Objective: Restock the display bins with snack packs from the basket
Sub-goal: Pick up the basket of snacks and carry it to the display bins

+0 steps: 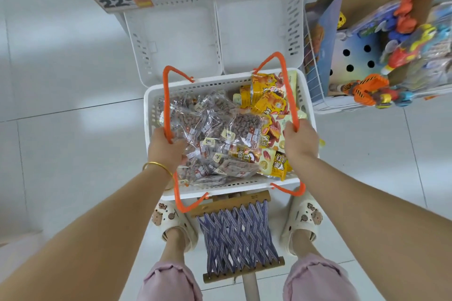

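The person holds a white basket (pixel 215 80) by its two orange handles. The left grip (pixel 166 146) is clenched around the left handle (pixel 166 95), with a gold bangle (pixel 157 166) on that wrist. The right grip (pixel 302 140) is clenched around the right handle (pixel 287 85). The snack packs lie inside the basket: clear packs (pixel 215 129) of small brown pieces fill its left and middle, and yellow packs (pixel 266 102) are heaped along its right side. Just beyond the basket's far rim stand two white slotted display bins side by side, the left bin (pixel 171 39) and the right bin (pixel 256 39), their white floors in plain sight. A price tag (pixel 117 0) reading 22.8 hangs on the tier above the left bin. Below the basket's near edge is a folding stool (pixel 237 234) with a woven blue-and-white seat, between the person's feet in cream slippers; whether the basket rests on it cannot be told. To the right, a white wire rack (pixel 310 68) holds bright plastic toys (pixel 401 56). All stands on a pale tiled floor (pixel 73 129).
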